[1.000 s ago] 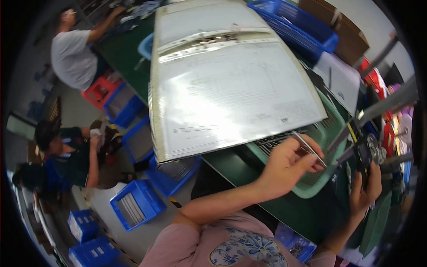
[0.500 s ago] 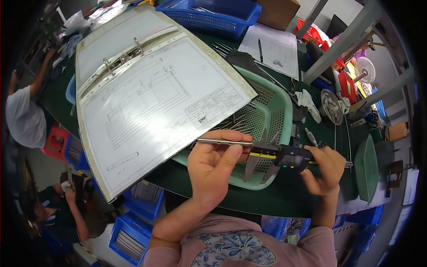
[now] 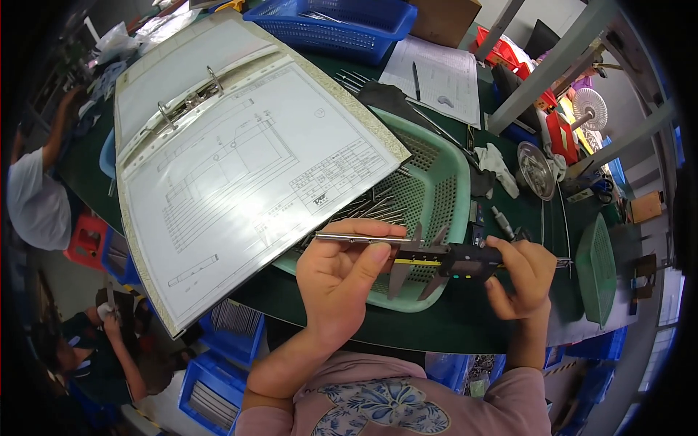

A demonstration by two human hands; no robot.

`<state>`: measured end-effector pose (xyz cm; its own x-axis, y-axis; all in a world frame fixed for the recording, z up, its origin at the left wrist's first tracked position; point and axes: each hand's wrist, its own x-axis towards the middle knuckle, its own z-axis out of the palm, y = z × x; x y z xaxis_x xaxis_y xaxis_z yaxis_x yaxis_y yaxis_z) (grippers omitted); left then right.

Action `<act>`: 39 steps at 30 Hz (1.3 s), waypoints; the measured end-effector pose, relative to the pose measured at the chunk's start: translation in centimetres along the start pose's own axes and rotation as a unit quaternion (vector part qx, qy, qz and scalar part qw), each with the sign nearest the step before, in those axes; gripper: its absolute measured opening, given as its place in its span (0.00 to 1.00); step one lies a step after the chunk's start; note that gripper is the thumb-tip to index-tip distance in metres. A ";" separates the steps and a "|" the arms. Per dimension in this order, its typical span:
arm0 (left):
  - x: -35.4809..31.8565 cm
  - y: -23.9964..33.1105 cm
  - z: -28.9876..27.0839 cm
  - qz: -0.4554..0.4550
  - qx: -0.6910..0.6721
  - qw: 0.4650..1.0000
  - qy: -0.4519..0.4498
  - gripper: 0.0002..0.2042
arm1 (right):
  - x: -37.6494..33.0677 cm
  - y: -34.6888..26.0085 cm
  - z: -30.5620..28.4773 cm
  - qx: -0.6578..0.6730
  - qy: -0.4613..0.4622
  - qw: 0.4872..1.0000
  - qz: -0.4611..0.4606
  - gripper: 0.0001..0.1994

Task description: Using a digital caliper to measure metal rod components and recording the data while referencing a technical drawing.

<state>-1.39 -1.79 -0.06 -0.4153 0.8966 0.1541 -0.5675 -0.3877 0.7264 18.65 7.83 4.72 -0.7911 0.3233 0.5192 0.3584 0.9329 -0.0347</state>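
Observation:
My left hand (image 3: pixel 336 283) grips a thin, shiny metal rod (image 3: pixel 342 237) between thumb and fingers. Small holes or notches show along the rod's side, and it lies nearly level. My right hand (image 3: pixel 525 277) is closed around the slide end of a black digital caliper (image 3: pixel 471 263) with a yellow scale strip. The caliper's jaws (image 3: pixel 399 280) stand apart, close to the rod's right end; whether they touch it, I cannot tell. Below both hands sits a pale green mesh basket (image 3: pixel 459 200) with several similar rods (image 3: pixel 374 209) in it, partly hidden by my left hand and a binder.
The open ring binder (image 3: pixel 247 196) with a technical drawing overhangs the basket. Behind are a blue basket (image 3: pixel 327 33) and a paper sheet with a pen (image 3: pixel 416 80). To the right lie white gloves (image 3: pixel 496 168), a metal bowl (image 3: pixel 536 171) and a green basket (image 3: pixel 596 269). Other people work at left.
The whole view has shifted slightly, so things sit a little further left. Both hands keep their holds; the caliper's jaws look slightly wider apart.

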 end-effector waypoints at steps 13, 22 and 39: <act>-0.1 0.1 -0.1 0.003 0.026 1.000 -0.012 0.09 | 0.1 -0.3 -0.1 -0.037 0.000 0.999 0.002 0.20; -0.3 0.1 -0.3 0.022 0.052 0.998 -0.021 0.08 | 0.1 -0.5 0.1 -0.039 0.027 0.999 -0.003 0.18; -0.2 -0.1 0.9 -0.012 0.012 1.000 -0.002 0.07 | -0.5 0.0 -0.1 -0.080 0.020 0.996 -0.023 0.19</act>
<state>-0.63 -1.76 0.40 -0.3992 0.9063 0.1386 -0.5601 -0.3607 0.7458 19.12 7.65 4.53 -0.7895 0.2704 0.5509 0.3991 0.9082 0.1260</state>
